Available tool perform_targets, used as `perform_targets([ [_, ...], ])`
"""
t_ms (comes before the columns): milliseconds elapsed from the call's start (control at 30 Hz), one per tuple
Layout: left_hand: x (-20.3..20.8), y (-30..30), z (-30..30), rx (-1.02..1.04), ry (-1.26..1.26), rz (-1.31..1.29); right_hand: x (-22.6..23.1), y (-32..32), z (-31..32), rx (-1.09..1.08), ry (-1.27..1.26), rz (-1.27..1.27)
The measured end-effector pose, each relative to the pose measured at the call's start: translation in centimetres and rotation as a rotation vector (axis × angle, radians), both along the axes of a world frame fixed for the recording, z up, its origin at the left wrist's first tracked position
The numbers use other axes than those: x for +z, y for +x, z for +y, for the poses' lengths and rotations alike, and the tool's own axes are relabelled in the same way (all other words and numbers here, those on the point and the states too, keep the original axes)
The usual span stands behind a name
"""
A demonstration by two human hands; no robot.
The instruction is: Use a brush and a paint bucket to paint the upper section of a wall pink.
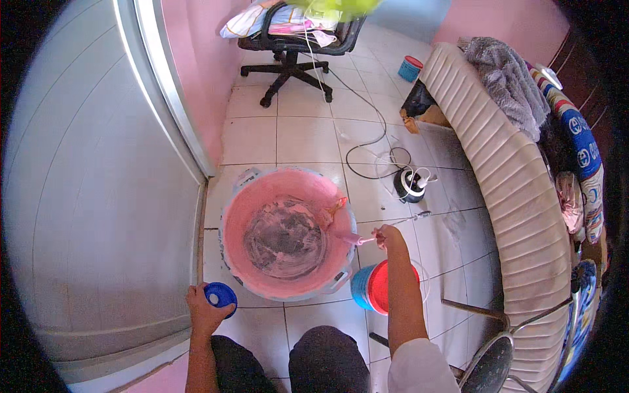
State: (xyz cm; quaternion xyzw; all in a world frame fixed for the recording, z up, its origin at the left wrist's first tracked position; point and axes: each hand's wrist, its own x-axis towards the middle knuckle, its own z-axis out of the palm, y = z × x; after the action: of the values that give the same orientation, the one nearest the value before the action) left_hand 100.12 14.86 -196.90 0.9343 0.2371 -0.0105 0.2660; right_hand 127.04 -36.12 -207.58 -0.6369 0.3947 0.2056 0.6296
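Note:
My left hand [207, 309] grips the rim of a small round blue plastic cup [221, 293], with a whitish spot inside, near the grey door. In front of me a wide plastic tub [327, 283] sits on the floor, its inner wall coated pink and its bottom smeared grey and pink. My right hand [386, 236] is closed round a thin-handled tool [357, 240] at the tub's right rim. The tool's end is coated pink; its exact kind is unclear. A crumpled orange-pink scrap [335, 208] lies against the tub's inner right wall.
Below my right forearm stands a blue bucket [360, 288] with a red top. Farther off are a power strip [411, 185] with cables, a wheeled chair [288, 72] and a small blue-and-red bucket [410, 68]. A cream sofa [504, 164] bounds the right, a door [98, 196] the left.

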Motion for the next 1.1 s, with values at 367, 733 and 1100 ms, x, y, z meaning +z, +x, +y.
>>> perform_targets([
  [367,-2.4,3.7,1.2,-0.225,-0.043,0.202,-1.9,-2.2,1.0,-0.171,0.015,-0.082],
  [733,-4.7,4.9,0.9,-0.289,0.074,-0.015,10.7,-19.6,-0.3,0.062,-0.932,-0.541],
  [1100,-4.9,4.1,3.5,-0.347,0.156,0.033,6.7,-19.2,-3.3,0.264,-1.296,-0.315],
])
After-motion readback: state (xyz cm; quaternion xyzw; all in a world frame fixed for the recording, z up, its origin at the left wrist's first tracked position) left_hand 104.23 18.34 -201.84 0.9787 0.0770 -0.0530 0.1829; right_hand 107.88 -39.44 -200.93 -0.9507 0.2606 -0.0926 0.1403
